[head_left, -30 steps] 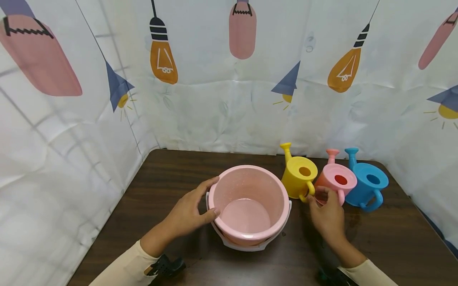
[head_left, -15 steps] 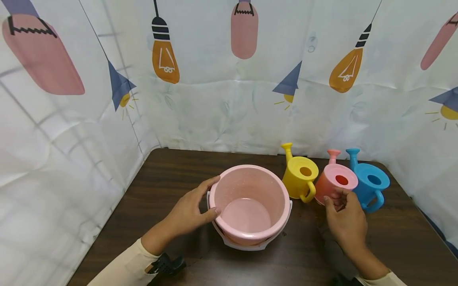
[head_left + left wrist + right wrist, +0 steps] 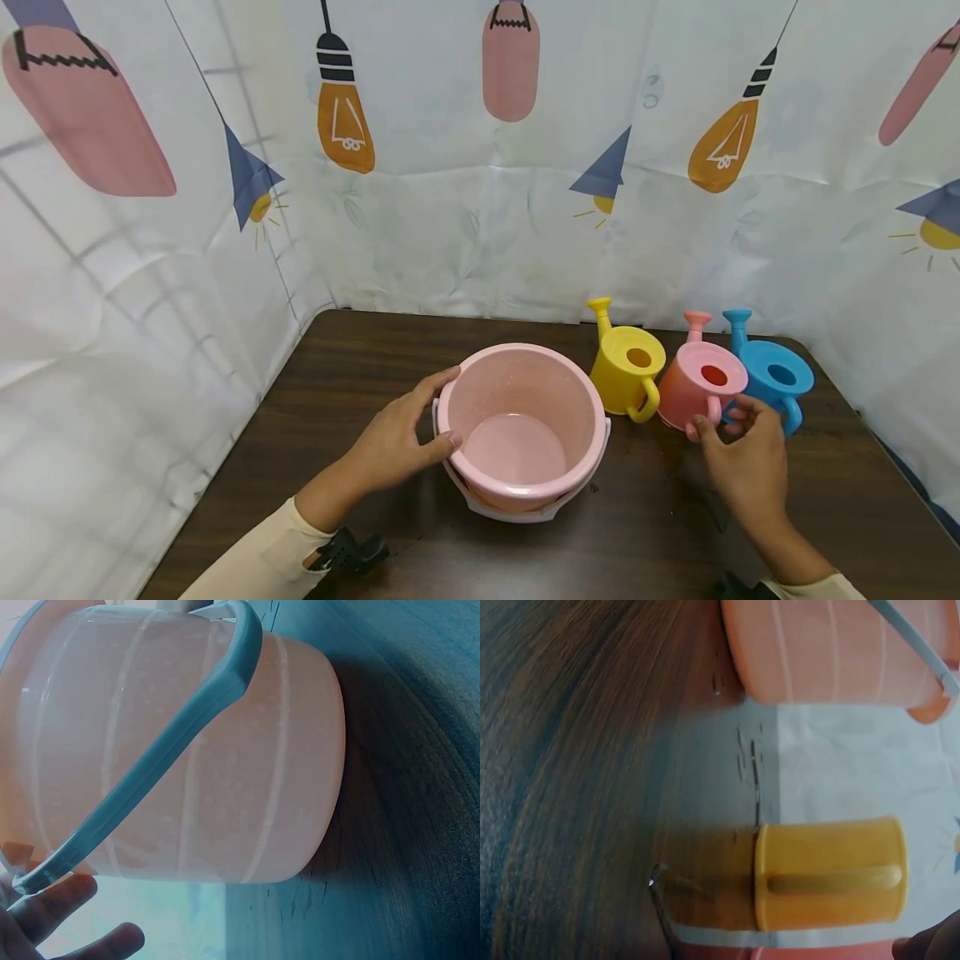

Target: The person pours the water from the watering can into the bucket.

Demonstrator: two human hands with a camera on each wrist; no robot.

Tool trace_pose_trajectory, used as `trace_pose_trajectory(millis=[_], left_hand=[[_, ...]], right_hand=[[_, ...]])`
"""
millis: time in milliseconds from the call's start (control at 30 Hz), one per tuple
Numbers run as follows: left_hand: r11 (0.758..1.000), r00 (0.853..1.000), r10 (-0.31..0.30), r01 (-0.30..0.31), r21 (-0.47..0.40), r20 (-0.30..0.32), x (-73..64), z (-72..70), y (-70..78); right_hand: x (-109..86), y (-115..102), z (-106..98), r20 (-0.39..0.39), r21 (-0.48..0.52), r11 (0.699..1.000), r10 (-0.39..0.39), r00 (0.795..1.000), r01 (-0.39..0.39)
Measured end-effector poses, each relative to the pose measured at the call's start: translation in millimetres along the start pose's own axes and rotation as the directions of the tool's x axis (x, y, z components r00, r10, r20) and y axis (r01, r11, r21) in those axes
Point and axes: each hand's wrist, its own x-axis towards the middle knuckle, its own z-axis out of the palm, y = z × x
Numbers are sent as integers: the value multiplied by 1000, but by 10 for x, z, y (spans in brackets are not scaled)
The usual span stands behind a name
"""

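Observation:
A pink bucket (image 3: 521, 492) stands upright, its inside showing a bare bottom and its white handle lowered along the front. My left hand (image 3: 390, 442) rests against its left rim, thumb tip and forefinger touching the edge; in the left wrist view two extended fingers (image 3: 112, 941) show beside the handle's hinge. To the right stand three toy watering cans: yellow (image 3: 626, 367), pink (image 3: 693, 387) and blue (image 3: 776, 375). My right hand (image 3: 750, 467) has its thumb and fingers on either side of the pink can's handle, pinching it low down.
The dark wooden table (image 3: 375, 350) has wet marks near the cans. A white patterned curtain (image 3: 450, 242) hangs along its back and left sides. In the right wrist view, the yellow can stands between the bucket and the pink can.
My right hand has moved right, from beside the yellow can's handle to the pink can's handle. The left hand, bucket and cans stay in place.

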Motion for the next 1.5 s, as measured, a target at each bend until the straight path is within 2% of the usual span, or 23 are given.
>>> trace_pose_trajectory(millis=[333, 567, 767, 1033, 1500], left_hand=[[1000, 1000, -6, 6, 10, 3, 7, -1, 6], [1000, 1000, 2, -2, 11, -2, 6, -5, 17], [1000, 1000, 2, -2, 10, -1, 7, -4, 18], [1000, 1000, 7, -7, 9, -5, 8, -2, 17], [1000, 1000, 10, -10, 4, 0, 20, -2, 8]], right_hand=[[100, 182, 28, 113, -23, 999, 27, 993, -25], [110, 247, 53, 137, -64, 997, 45, 990, -36], [109, 302, 52, 120, -81, 996, 35, 992, -26], [123, 331, 66, 81, -101, 994, 61, 995, -52], [149, 383, 53, -7, -80, 997, -10, 1000, 9]])
